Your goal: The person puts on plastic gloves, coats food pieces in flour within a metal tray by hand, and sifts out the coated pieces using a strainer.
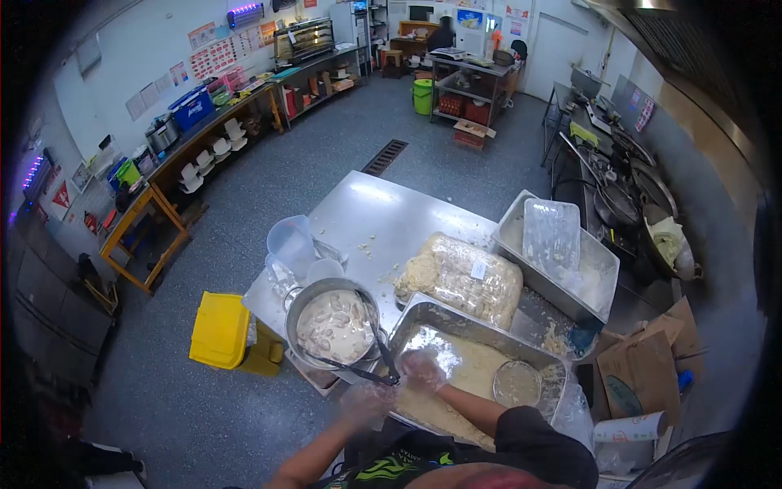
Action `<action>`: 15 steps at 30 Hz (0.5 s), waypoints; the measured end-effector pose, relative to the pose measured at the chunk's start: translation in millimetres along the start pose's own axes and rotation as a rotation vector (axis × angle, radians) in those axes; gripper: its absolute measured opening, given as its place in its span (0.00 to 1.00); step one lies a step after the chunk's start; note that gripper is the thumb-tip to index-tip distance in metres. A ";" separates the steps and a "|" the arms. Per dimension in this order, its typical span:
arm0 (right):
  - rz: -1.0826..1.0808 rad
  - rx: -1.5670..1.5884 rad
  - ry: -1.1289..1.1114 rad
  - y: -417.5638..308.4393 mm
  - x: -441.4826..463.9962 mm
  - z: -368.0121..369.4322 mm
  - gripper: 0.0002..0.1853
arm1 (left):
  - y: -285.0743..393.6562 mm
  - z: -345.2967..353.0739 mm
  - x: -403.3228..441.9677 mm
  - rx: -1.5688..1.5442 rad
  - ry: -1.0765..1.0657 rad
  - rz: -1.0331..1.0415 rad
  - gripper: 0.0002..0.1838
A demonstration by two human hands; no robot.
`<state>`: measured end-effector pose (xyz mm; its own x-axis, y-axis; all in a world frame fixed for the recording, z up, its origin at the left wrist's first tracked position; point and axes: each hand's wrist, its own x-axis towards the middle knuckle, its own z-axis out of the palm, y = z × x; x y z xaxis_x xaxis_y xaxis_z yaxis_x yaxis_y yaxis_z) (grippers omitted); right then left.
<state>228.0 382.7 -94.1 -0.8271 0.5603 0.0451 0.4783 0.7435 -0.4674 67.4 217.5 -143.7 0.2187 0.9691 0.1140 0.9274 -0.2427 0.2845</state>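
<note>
A round metal pot point(291, 336) holds pieces in a pale batter. Black-handled tongs point(358, 374) lie across its right side, their joined end at the pot's lower right edge. My left hand point(368, 404), in a clear glove, is by that end; its fingers are blurred. Over the near left part of a deep metal tray point(562, 389) of pale crumbs is my right hand point(423, 371), also gloved, its fingers too smeared to read. A round sieve point(517, 384) rests in the tray's right side. Beyond the tray lies a large clear bag of crumbs point(472, 277).
Clear plastic jugs point(291, 244) stand behind the pot on the metal table point(350, 212). A second metal tray point(603, 285) with a plastic container point(551, 232) is at the back right. A yellow bin point(218, 330) stands left; cardboard boxes point(643, 371) are right. A person point(441, 34) is far back.
</note>
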 end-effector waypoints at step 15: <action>-0.573 0.462 -0.599 69.5 -68.5 33.8 0.14 | 36.7 -62.8 26.1 -0.132 0.120 -0.221 0.15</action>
<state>307.9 383.6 -159.4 -0.9749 -0.2213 -0.0248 -0.1056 0.5576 -0.8234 88.1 231.1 -70.5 -0.0289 0.9890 0.1454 0.8995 -0.0377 0.4354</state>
